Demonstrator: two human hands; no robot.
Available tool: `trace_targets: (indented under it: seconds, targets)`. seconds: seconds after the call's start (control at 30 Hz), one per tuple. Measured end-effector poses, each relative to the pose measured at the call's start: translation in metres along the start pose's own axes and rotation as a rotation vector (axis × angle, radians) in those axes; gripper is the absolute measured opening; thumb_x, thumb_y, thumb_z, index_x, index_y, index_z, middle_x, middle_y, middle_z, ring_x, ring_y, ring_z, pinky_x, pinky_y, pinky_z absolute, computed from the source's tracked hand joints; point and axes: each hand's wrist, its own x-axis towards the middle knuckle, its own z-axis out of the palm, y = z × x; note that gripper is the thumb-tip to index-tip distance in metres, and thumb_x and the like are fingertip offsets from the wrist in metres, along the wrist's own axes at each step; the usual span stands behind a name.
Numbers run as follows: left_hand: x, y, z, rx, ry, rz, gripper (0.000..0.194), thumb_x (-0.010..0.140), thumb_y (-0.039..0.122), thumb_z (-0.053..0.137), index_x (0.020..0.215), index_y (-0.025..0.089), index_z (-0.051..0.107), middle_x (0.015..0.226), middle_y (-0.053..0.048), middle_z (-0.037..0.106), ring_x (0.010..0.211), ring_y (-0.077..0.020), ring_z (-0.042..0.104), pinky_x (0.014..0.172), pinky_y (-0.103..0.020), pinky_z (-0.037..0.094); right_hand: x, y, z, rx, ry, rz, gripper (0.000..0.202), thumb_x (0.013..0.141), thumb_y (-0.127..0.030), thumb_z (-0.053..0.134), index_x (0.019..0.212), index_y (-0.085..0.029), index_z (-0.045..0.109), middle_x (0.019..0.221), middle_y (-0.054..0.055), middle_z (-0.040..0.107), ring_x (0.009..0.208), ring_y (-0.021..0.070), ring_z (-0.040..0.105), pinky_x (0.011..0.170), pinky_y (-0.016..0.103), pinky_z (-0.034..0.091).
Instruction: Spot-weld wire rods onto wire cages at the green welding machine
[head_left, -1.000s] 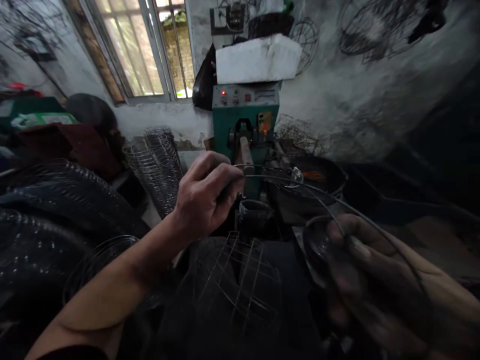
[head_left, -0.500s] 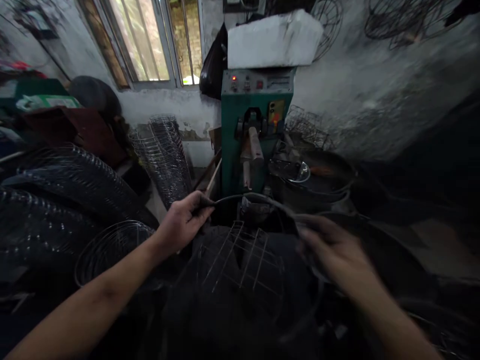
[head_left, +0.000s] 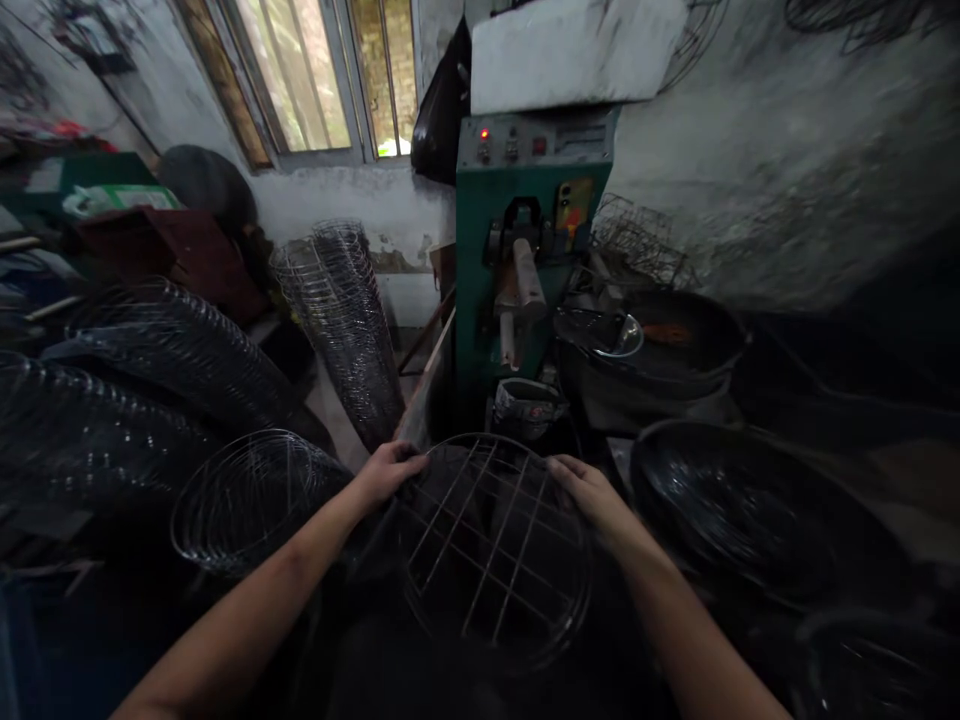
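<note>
A round wire rack (head_left: 489,545), with a hoop rim and crossing straight wires, is held low in front of me over dark clothing. My left hand (head_left: 388,472) is closed on its rim at the upper left, thumb on top. On the upper right side, my right hand (head_left: 589,488) pinches the same rim. The lower part of the rack fades into shadow, so I cannot tell whether hoop and grid are joined there. Just beyond it stands the green machine (head_left: 480,220), with a red light lit and rod-like arms pointing toward me.
Tall stacks of wire hoops (head_left: 341,320) stand on the left, with a wider wire stack (head_left: 251,505) near my left forearm. Dark basins (head_left: 660,345) and a coil of shiny wire (head_left: 735,500) lie on the right. A crumpled bag (head_left: 529,405) sits below the machine.
My hands have lowered and drawn closer together with the hoop. It now lines up with the grid wires, where before it stood above them. The view has shifted slightly left.
</note>
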Motion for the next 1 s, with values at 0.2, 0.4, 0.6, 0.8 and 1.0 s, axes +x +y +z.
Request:
trace_targets:
  seconds: [0.2, 0.4, 0.6, 0.8, 1.0]
  targets:
    - [-0.003, -0.016, -0.011, -0.228, -0.076, -0.109, 0.046, 0.06, 0.048, 0.085, 0.092, 0.017, 0.071, 0.086, -0.003, 0.072, 0.078, -0.0178, 0.065, 0.075, -0.028, 0.052, -0.006, 0.01, -0.006, 0.212, -0.079, 0.15, 0.051, 0.062, -0.057, 0.079, 0.096, -0.021, 0.069, 0.079, 0.002, 0.069, 0.064, 0.0172, 0.063, 0.059, 0.028, 0.051]
    - [0.004, -0.02, -0.014, -0.191, -0.042, -0.15, 0.048, 0.06, 0.051, 0.085, 0.087, 0.014, 0.07, 0.08, -0.004, 0.071, 0.075, -0.0184, 0.065, 0.072, -0.028, 0.051, 0.003, 0.019, -0.005, -0.001, -0.051, -0.002, 0.048, 0.073, -0.062, 0.067, 0.097, -0.02, 0.072, 0.099, 0.009, 0.073, 0.097, 0.0276, 0.067, 0.086, 0.038, 0.053]
    - [0.013, -0.04, -0.006, -0.168, -0.043, -0.18, 0.06, 0.055, 0.058, 0.085, 0.093, 0.014, 0.07, 0.086, -0.005, 0.072, 0.079, -0.0207, 0.065, 0.075, -0.031, 0.052, 0.01, 0.029, -0.01, -0.236, -0.086, -0.083, 0.045, 0.079, -0.056, 0.059, 0.099, -0.018, 0.074, 0.105, 0.011, 0.074, 0.104, 0.0299, 0.066, 0.098, 0.044, 0.049]
    - [0.008, -0.047, 0.004, -0.008, -0.052, -0.079, 0.057, 0.065, 0.061, 0.077, 0.098, 0.015, 0.071, 0.096, -0.009, 0.074, 0.089, -0.0264, 0.068, 0.083, -0.037, 0.054, 0.0, 0.025, -0.021, -0.275, -0.248, -0.085, 0.049, 0.086, -0.053, 0.054, 0.116, -0.017, 0.07, 0.121, 0.013, 0.069, 0.115, 0.0311, 0.062, 0.103, 0.047, 0.047]
    - [0.009, -0.06, 0.006, 0.128, -0.031, 0.068, 0.049, 0.076, 0.055, 0.07, 0.104, 0.015, 0.072, 0.103, -0.01, 0.075, 0.095, -0.0272, 0.069, 0.089, -0.039, 0.055, -0.006, 0.028, -0.022, -0.356, -0.251, -0.105, 0.052, 0.09, -0.053, 0.05, 0.124, -0.018, 0.066, 0.126, 0.013, 0.066, 0.119, 0.0318, 0.06, 0.104, 0.049, 0.046]
